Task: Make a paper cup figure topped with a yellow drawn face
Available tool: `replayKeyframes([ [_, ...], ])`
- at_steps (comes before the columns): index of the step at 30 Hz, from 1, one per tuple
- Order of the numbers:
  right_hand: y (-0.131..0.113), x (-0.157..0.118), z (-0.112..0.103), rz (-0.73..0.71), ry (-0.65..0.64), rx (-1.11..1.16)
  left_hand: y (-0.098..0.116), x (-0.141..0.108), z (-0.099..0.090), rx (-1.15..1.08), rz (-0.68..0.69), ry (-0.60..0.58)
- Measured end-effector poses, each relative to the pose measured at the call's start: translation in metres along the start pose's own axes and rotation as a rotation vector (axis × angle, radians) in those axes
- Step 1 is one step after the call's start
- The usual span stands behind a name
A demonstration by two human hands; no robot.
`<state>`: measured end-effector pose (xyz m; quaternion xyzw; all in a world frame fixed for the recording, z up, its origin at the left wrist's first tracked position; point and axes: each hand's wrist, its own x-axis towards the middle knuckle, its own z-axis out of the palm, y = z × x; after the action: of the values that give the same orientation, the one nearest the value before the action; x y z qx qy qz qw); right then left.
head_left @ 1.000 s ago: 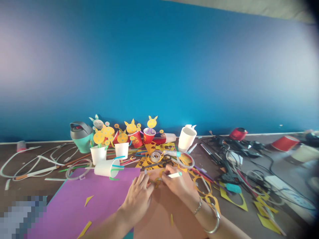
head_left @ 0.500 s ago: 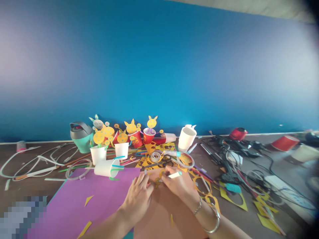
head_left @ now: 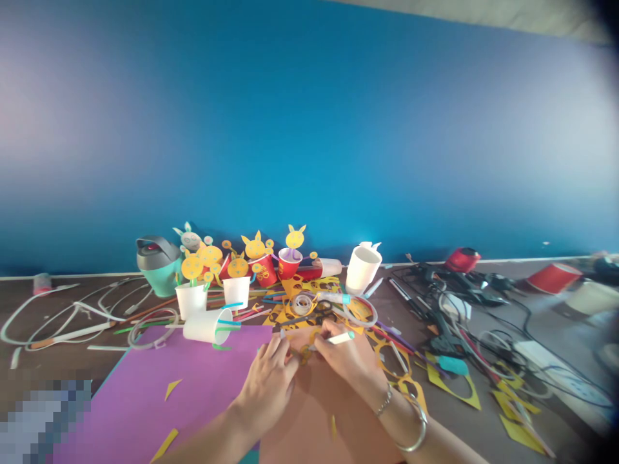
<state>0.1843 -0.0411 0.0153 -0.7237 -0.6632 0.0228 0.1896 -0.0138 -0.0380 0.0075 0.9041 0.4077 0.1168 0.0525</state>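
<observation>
My right hand (head_left: 345, 351) is closed around a white marker with a teal end (head_left: 341, 339), its tip pointing left and down. Under that tip lies a small yellow paper piece (head_left: 305, 352) on an orange-brown sheet (head_left: 324, 403). My left hand (head_left: 271, 370) has its fingers bent and pressed down at the left side of the piece, pinning it. A small pale tip shows between the left fingers; what it is, I cannot tell. A purple sheet (head_left: 193, 380) spreads beneath and left of my left hand.
Paper cups with yellow animal heads, such as a white cup (head_left: 191, 301), line the wall side. A white cup (head_left: 207, 326) lies on its side. Yellow cut-out scraps (head_left: 454, 383), cables (head_left: 522, 309) and a power strip (head_left: 556, 370) crowd the right. A teal bottle (head_left: 159, 274) stands back left.
Both hands stay in nearly the same place. The marker's position at the yellow piece shifts only very slightly.
</observation>
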Motion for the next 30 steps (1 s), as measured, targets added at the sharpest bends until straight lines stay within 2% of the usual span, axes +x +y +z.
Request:
replayKeyframes([
  [7,-0.001,0.0,0.004,-0.008,0.026,-0.007,0.0,-0.001,0.002,0.003,0.005,0.01],
  [11,-0.002,0.001,0.008,0.021,-0.016,0.027,0.0,0.0,0.002,0.013,0.008,0.009],
  [14,-0.006,0.001,-0.001,0.029,-0.056,0.059,0.0,0.0,0.001,0.017,0.006,0.01],
  [18,-0.009,0.0,-0.012,0.033,-0.034,0.053,0.0,0.0,0.0,0.018,0.006,0.012],
  [25,0.004,0.0,0.01,-0.029,0.028,-0.012,-0.001,0.0,0.003,0.027,0.004,0.006],
  [30,0.003,0.0,0.006,-0.026,0.0,0.02,-0.001,0.0,0.003,0.009,0.0,0.008],
])
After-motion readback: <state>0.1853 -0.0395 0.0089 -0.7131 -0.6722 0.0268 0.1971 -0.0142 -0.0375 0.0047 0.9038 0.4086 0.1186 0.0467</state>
